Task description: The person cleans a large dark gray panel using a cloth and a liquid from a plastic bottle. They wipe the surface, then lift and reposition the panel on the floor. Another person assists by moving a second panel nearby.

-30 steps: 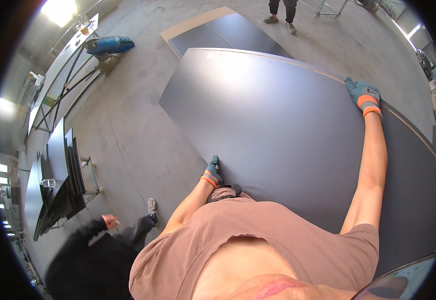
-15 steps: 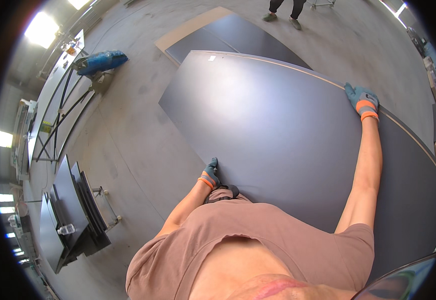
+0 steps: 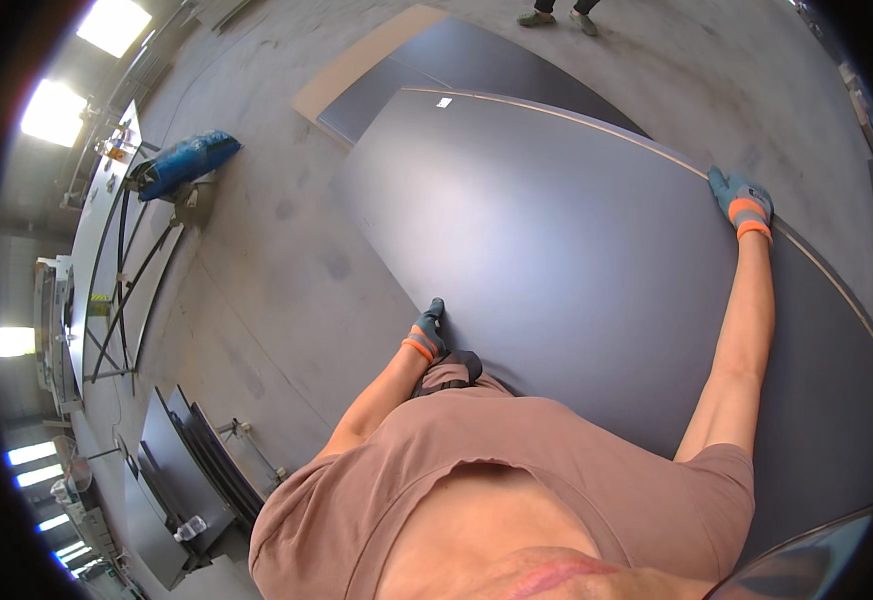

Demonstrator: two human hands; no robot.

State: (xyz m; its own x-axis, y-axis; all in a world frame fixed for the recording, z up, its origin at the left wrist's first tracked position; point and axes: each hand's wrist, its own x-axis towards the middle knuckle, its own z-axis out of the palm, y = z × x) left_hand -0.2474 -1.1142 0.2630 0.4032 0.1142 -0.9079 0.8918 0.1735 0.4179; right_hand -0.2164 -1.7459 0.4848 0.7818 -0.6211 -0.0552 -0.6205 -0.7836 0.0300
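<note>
A large dark grey flat panel (image 3: 546, 240) spans the space in front of my body, tilted, with a pale strip along its far edge and a small white label (image 3: 444, 102) near its far left corner. My left hand (image 3: 430, 330), in a grey-green glove with an orange cuff, grips the panel's near left edge close to my waist, thumb on the face; the fingers behind are hidden. With the arm stretched out, my right hand (image 3: 746, 203), gloved alike, is hooked over the far edge toward the right. Its fingertips are partly out of sight.
Beyond lie more dark panels (image 3: 496, 60) on a brown sheet (image 3: 356, 65). A person's feet (image 3: 556, 20) stand at the far side. On the left are a long table (image 3: 106, 225), a blue bag (image 3: 188, 163), and leaning panels (image 3: 191, 465) with a clear bottle (image 3: 190, 528).
The panel and both hands have shifted slightly right in view. Surroundings at left have swung lower, and the person's feet sit higher, as my head turned. Both hands keep their hold.
</note>
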